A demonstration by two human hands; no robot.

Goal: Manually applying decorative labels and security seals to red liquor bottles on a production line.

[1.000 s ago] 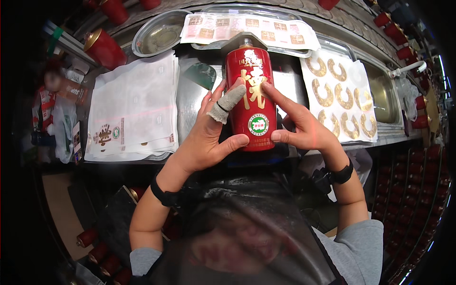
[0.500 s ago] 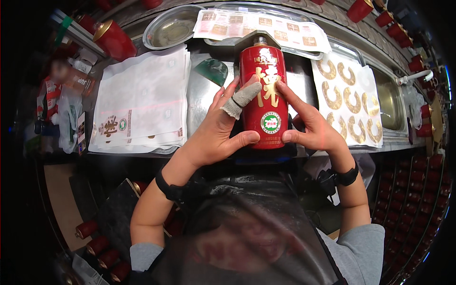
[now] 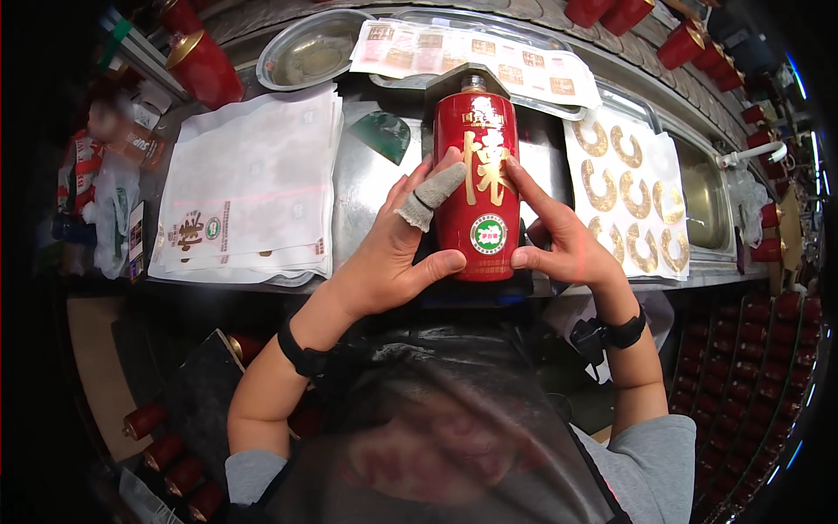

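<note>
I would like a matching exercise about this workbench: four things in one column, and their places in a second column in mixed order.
Things:
1. red bottle
2. stack of white sheets
3. sheet of gold rings
4. oval metal dish

Places:
A. far left of the bench
B. between both hands
C. right of the bottle
D. left of the bottle

Pairs: 1-B, 2-D, 3-C, 4-A

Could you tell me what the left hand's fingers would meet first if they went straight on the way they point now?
The left hand already lies on the red bottle, fingers pointing up and right across its front. Going on, they would probably slide over the bottle toward the right hand on its other side, though depth is hard to judge.
</note>
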